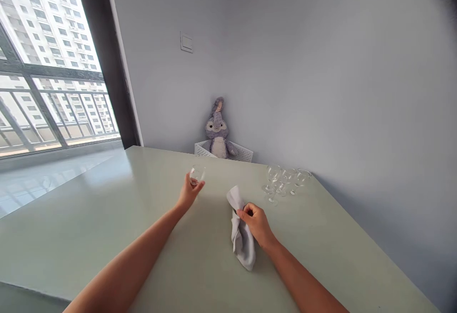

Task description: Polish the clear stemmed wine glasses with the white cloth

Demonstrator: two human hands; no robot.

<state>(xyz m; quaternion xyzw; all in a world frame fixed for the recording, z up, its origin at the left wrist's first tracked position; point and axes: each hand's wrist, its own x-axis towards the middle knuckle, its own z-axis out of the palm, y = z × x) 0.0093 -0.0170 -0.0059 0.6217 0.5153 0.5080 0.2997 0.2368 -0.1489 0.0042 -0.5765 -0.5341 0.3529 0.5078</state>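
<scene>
My left hand (190, 191) is closed around the lower part of a clear glass (197, 173), near the far side of the table. The glass is upright, and the fingers partly hide its base. Nearer to me and to the right, my right hand (255, 220) pinches a light grey cloth (243, 241) around its upper middle. The cloth hangs in folds below the fingers, and one end sticks up above them. Whether its lower end touches the table I cannot tell.
Several clear stemmed glasses (274, 175) stand grouped at the table's far right, near the wall. Behind the far edge of the pale green table (114, 217), a purple plush rabbit (216, 129) sits in a white perforated basket (244, 154). A window (53, 65) is at the left.
</scene>
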